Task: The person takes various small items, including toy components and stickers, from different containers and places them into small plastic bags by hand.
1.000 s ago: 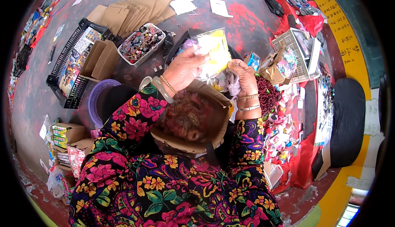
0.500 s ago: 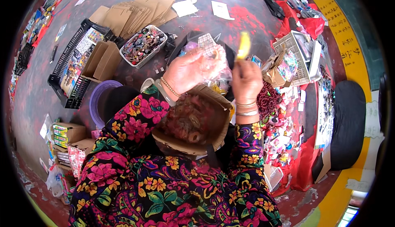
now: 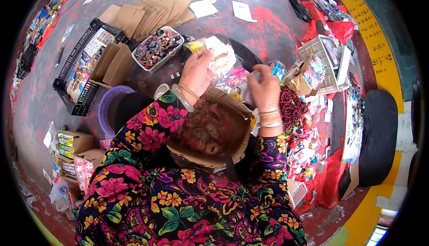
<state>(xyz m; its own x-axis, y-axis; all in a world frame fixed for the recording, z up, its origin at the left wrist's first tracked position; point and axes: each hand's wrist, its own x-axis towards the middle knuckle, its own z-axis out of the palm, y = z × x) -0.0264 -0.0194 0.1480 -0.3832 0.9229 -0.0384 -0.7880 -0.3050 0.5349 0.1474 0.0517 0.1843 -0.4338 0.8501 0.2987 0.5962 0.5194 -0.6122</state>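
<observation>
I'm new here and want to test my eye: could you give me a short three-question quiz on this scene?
1. True or false: the left hand holds a clear bag.
2. What lies just right of the right hand? A) dark red beads B) a purple tub C) flat cardboard
3. What sits in the person's lap, below both hands?

Key: 1 true. 2 A, the dark red beads. 3 an open cardboard box of small items.
</observation>
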